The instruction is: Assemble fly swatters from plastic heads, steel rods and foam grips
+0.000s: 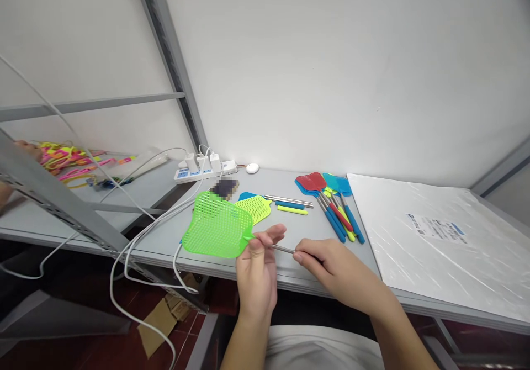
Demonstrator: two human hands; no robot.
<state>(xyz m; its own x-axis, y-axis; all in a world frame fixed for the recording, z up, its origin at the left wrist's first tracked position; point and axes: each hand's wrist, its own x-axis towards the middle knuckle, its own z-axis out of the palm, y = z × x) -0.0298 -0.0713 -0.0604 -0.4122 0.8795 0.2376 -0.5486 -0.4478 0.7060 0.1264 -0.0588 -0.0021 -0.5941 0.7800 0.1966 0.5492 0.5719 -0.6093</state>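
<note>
A bright green fly swatter (215,226) with a perforated head is held above the front of the table, its head pointing left. My left hand (257,276) pinches it at the neck, where the head meets a thin metal rod. My right hand (335,270) is closed round the rod's other end, which the fingers hide. Behind the hands lie a yellow swatter head (259,209), partly covering a blue one, metal rods (292,200), a blue grip (289,206) and a yellow grip (292,211). Farther right, several fly swatters (312,182) in red, blue, yellow and teal lie in a pile.
A white wrapped package (439,237) covers the table's right side. At the back left are a power strip (196,174) with chargers and a round white device (252,168). White cables (136,240) hang over the front edge. Beyond the shelf post, another person's hand (28,149) is near colourful items.
</note>
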